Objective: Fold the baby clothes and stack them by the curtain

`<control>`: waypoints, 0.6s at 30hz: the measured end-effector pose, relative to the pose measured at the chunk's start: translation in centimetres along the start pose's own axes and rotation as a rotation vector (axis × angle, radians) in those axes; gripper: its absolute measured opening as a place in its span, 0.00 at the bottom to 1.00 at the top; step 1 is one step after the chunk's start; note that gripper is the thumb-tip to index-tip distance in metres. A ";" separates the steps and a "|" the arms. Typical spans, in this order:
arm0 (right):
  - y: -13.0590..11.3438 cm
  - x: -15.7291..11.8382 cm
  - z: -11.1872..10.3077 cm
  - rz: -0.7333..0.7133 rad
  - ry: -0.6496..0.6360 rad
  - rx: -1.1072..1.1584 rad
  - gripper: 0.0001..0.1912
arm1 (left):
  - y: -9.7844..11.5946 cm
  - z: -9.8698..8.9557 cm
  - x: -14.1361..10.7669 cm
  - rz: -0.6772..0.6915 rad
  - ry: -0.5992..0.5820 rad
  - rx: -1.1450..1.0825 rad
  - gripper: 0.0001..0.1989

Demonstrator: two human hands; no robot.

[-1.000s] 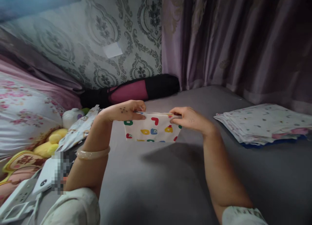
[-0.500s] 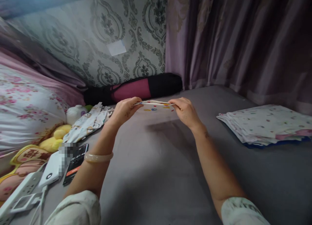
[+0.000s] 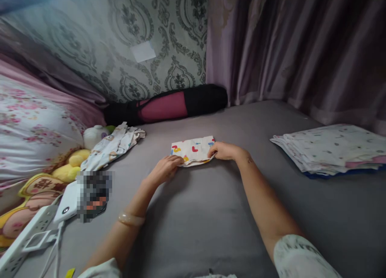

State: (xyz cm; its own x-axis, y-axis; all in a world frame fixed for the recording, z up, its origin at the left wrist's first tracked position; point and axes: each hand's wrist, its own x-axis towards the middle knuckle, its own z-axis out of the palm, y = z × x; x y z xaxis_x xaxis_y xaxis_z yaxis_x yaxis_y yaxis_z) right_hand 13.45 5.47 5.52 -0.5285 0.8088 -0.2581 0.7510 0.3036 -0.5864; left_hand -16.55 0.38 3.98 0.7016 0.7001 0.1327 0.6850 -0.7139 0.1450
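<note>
A small folded white cloth (image 3: pixel 194 148) with red, yellow and blue marks lies flat on the grey bed sheet (image 3: pixel 193 213). At its near left corner is my left hand (image 3: pixel 166 168), fingers closed together on the edge. My right hand (image 3: pixel 224 150) pinches the near right corner, with the fingertips partly tucked under the fabric. The cloth's near edge bows slightly between both hands.
Folded patterned cloths (image 3: pixel 331 149) are stacked at the right. Left are a crumpled patterned cloth (image 3: pixel 111 145), plush toys (image 3: pixel 70 165), a white power bank (image 3: pixel 68 201), a partly blurred phone (image 3: pixel 95 201) and a power strip (image 3: pixel 27 238). A black-and-pink bag (image 3: pixel 165 106) lies along the wall.
The folded cloth has come down from between my raised hands onto the sheet, and its patterned top now shows. Both hands have moved lower and nearer.
</note>
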 end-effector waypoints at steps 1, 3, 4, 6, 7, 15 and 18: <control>0.1 -0.2 -0.1 -0.006 -0.038 0.018 0.23 | 0.1 -0.1 -0.1 0.002 -0.018 -0.001 0.21; 0.2 -0.5 -0.3 -0.044 -0.091 0.063 0.19 | 0.4 -0.4 -0.2 -0.004 -0.048 0.008 0.23; 0.2 -0.5 -0.4 -0.068 -0.091 0.087 0.16 | 0.7 -0.6 -0.1 -0.012 -0.063 0.012 0.21; 0.2 -0.1 -0.3 -0.098 0.015 0.133 0.13 | 1.3 -1.1 0.3 -0.049 -0.086 0.014 0.14; 0.2 0.3 0.0 -0.098 0.125 0.139 0.13 | 1.6 -1.2 0.7 -0.092 -0.079 0.016 0.11; -2.8 4.5 5.2 -0.007 0.640 -0.256 0.26 | 3.4 2.0 6.5 -0.551 0.117 0.130 0.21; -3.1 4.7 6.7 0.030 0.552 -0.390 0.27 | 3.5 4.2 7.7 -0.592 0.105 0.124 0.25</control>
State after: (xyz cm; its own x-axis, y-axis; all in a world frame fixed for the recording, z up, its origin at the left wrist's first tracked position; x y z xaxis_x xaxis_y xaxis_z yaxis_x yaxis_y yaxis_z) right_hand 5.91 4.95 0.97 -0.3030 0.9270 0.2211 0.9048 0.3527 -0.2386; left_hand -7.95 3.24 1.40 0.1758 0.9711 0.1612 0.9747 -0.1947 0.1095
